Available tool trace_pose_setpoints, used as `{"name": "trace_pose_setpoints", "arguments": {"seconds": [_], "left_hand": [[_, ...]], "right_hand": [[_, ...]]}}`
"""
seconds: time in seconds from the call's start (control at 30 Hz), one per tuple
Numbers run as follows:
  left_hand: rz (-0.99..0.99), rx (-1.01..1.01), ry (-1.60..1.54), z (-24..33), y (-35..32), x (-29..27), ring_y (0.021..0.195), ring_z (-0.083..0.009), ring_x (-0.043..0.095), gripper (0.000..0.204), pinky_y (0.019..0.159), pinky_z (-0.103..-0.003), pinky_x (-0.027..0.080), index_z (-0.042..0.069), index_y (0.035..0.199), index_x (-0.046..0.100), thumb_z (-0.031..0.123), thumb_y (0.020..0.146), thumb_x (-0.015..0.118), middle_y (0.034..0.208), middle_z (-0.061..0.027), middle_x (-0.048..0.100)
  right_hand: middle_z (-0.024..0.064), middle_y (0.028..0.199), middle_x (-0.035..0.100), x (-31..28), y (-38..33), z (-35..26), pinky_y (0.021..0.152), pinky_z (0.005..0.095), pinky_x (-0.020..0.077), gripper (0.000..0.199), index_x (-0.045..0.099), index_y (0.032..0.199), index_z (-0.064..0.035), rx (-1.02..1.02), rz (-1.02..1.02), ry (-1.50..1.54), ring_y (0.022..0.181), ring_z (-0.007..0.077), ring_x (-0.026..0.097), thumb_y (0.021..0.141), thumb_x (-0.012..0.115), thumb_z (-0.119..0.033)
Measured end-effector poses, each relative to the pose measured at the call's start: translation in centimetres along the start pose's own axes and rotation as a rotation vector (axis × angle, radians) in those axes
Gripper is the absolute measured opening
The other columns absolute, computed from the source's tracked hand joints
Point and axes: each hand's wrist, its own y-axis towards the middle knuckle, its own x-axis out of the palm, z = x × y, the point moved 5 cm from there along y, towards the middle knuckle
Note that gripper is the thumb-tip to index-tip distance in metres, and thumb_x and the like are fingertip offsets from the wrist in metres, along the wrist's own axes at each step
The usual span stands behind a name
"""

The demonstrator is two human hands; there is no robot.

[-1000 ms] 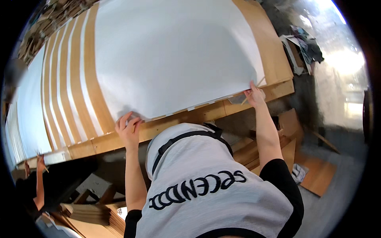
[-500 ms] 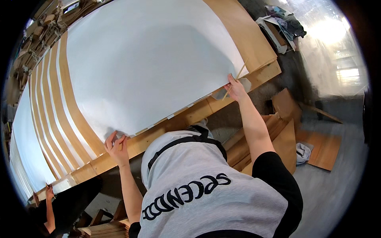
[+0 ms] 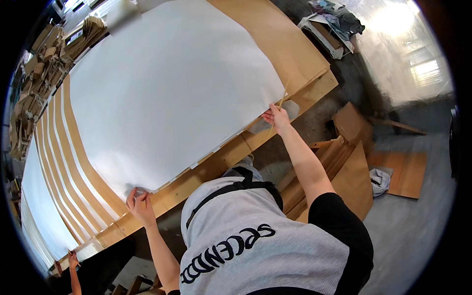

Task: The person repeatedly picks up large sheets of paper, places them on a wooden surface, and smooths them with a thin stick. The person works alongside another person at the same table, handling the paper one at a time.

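The white sheet (image 3: 172,88) lies farther left now, the right hand (image 3: 277,118) pinching its edge and a thin stick (image 3: 284,94), the left hand (image 3: 141,211) gripping or not I cannot tell, and this apparent aligning needs even guiding.

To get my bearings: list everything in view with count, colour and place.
Wooden bench: one, pale, middle
White sheet: one, white, on bench
Tan strips: several, tan, left of white sheet
Tan sheets: uncountable, tan, right end
Scrap heap: uncountable, brown, upper left
Dark bundle: one, dark, upper right
Cardboard: several, brown, floor right
Flat board: one, brown, floor right
Crumpled cloth: one, grey, beside flat board
Co-worker's hands: two, bare, bench's left end
Thin stick: one, tan, in right hand
Top: one, grey and black, lower middle
Left hand: one, bare, white sheet's near edge
Right hand: one, bare, same edge
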Motion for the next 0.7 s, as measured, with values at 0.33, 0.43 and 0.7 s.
{"name": "trace_pose_setpoints", "arguments": {"seconds": [0.33, 0.43, 0.7], "left_hand": [[0.045, -0.155, 0.018, -1.6, -0.1, -1.4, 0.100, -0.0267, 0.047, 0.010, 0.085, -0.036, 0.039, 0.008, 0.072, 0.061, 0.007, 0.062, 0.064, 0.103, -0.0075, 0.055], [0.062, -0.216, 0.030, -1.0, -0.8, -1.5, 0.100, -0.0280, 0.047, 0.011, 0.082, -0.036, 0.041, 0.008, 0.071, 0.057, 0.006, 0.062, 0.062, 0.104, -0.0052, 0.053], [0.007, -0.400, 0.091, -0.3, -1.9, 0.7, 0.096, -0.0242, 0.050, 0.013, 0.076, -0.033, 0.044, 0.006, 0.072, 0.052, -0.001, 0.062, 0.055, 0.097, -0.0050, 0.053]], "right_hand": [[0.0046, 0.082, 0.056, -0.5, 0.0, -3.7, 0.063, 0.0249, 0.0424, 0.027, 0.056, 0.094, -0.0004, -0.339, -0.047, -0.484, 0.073, 0.0123, 0.053, 0.085, 0.050, -0.025], [0.0129, 0.107, 0.050, 1.7, -2.3, -7.9, 0.085, 0.0314, 0.0360, 0.041, 0.044, 0.112, -0.0009, -0.623, -0.032, -0.991, 0.099, 0.0251, 0.047, 0.089, 0.041, -0.034], [0.0141, 0.090, 0.061, 6.0, -2.9, -13.9, 0.069, 0.0360, 0.0442, 0.026, 0.057, 0.101, -0.0061, -0.970, -0.388, -1.691, 0.081, 0.0290, 0.058, 0.086, 0.044, -0.023]]}}
